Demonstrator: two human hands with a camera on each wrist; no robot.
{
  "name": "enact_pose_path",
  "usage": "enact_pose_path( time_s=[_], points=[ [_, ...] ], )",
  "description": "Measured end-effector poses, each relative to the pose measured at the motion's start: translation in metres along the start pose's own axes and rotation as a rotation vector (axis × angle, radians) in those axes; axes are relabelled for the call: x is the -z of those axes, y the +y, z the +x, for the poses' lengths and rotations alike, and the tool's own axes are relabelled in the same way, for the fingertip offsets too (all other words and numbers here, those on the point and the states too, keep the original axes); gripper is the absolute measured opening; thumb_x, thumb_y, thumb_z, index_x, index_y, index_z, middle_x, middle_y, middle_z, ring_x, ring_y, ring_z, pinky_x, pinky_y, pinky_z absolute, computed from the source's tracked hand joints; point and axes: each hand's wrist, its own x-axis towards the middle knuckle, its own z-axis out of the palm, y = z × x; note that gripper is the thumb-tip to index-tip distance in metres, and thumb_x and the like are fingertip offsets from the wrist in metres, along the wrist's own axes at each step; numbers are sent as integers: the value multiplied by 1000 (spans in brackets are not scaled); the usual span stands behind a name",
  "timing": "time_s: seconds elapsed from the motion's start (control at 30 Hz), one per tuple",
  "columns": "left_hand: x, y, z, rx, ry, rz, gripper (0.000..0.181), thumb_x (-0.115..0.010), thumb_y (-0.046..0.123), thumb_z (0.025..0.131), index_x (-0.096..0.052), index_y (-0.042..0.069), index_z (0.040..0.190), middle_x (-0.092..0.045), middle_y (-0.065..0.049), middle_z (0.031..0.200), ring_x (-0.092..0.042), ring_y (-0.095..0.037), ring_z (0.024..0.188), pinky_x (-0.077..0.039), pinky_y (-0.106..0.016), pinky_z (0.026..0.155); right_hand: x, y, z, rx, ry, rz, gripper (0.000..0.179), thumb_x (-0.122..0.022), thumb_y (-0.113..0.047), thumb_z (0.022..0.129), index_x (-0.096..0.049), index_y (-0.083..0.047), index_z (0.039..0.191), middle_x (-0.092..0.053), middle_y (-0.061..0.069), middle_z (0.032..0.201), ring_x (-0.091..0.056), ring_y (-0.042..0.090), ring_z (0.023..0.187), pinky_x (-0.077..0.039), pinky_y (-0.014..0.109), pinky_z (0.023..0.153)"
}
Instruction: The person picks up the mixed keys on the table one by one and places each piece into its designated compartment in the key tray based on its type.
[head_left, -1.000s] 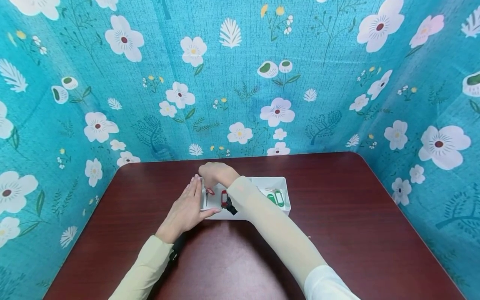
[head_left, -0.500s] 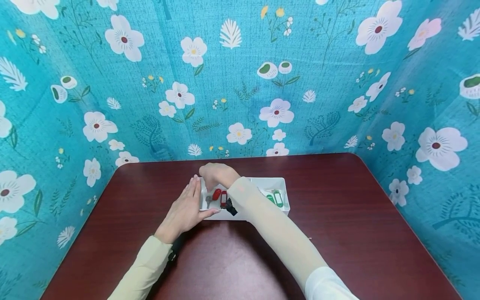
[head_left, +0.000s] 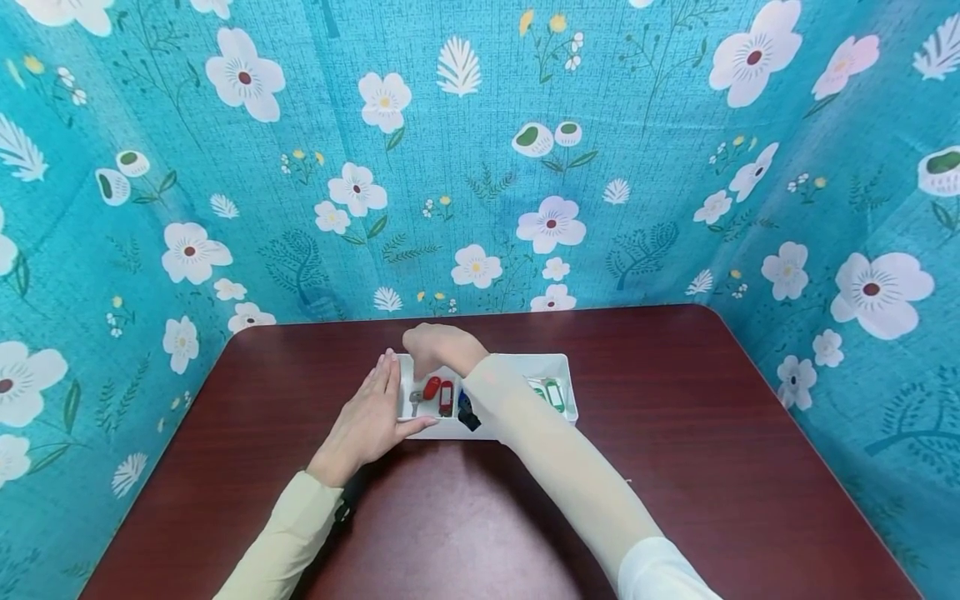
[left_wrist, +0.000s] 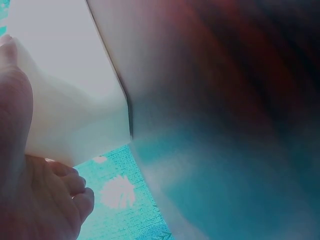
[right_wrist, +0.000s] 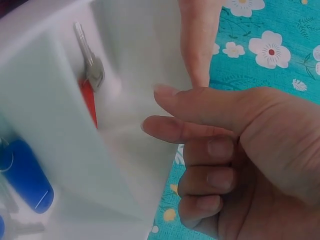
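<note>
A white divided box sits near the back of the table. My left hand rests against its left end, fingers straight, with the thumb along the front wall. Over the left compartment hovers my right hand; in the right wrist view a gap shows between its thumb and forefinger, nothing is held, and the other fingers are loosely curled. Below lie a red key tag with a silver key and another red tag. A blue key tag lies in the neighbouring compartment, mostly hidden in the head view.
Green key tags lie in the box's right compartment, partly covered by the right forearm. The dark red table surrounds the box. A blue flowered cloth hangs behind and on both sides.
The red tag with its key, hanging below the right hand a second ago, now lies in the left compartment. The right hand has shifted slightly right; the left hand stays put.
</note>
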Motion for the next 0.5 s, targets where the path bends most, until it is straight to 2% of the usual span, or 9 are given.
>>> enact_pose_path(
  time_s=[0.23,0.5],
  points=[
    [-1,3,3,-8,1,-1,121,-58,80,90,-16,-6,165,-14,-25,175,-19,-42,163,-31,-51,129,2,7,-11,-6,26,-13,44,-80,-28,94,-69,-8,132,-75,5,119,-65,18,92,-60,35,90],
    [-1,1,1,-5,12,4,121,-61,77,90,-16,-7,165,-16,-26,175,-22,-42,163,-34,-51,127,10,5,-18,57,23,7,33,-78,-31,96,-72,-8,119,-74,2,100,-63,16,80,-56,27,74]
  ],
)
